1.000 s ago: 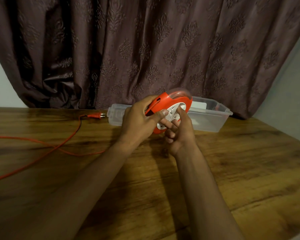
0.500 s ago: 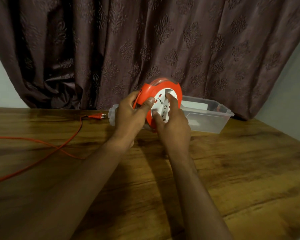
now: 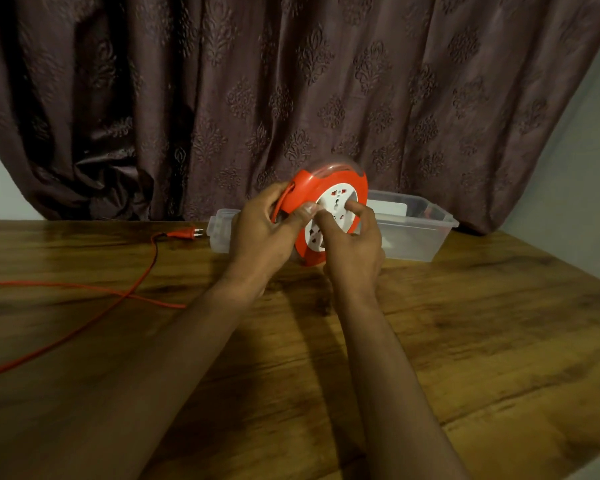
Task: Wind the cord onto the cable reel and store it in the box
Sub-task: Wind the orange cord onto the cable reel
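An orange cable reel with a white socket face is held upright above the wooden table. My left hand grips its left rim, thumb on the white face. My right hand holds the reel from below, with fingers pressed on the white centre. An orange cord runs out from the reel's left side under my left hand and trails in loose curves across the table's left part, ending in an orange plug. A clear plastic box sits just behind the reel.
A dark patterned curtain hangs behind the table's far edge. A pale wall closes the right side. The table's right edge slants down toward the near right corner.
The reel has turned and tilted in my hands, its white face swinging about. My right fingers have shifted around the face. The loose cord on the table has been drawn in toward the reel.
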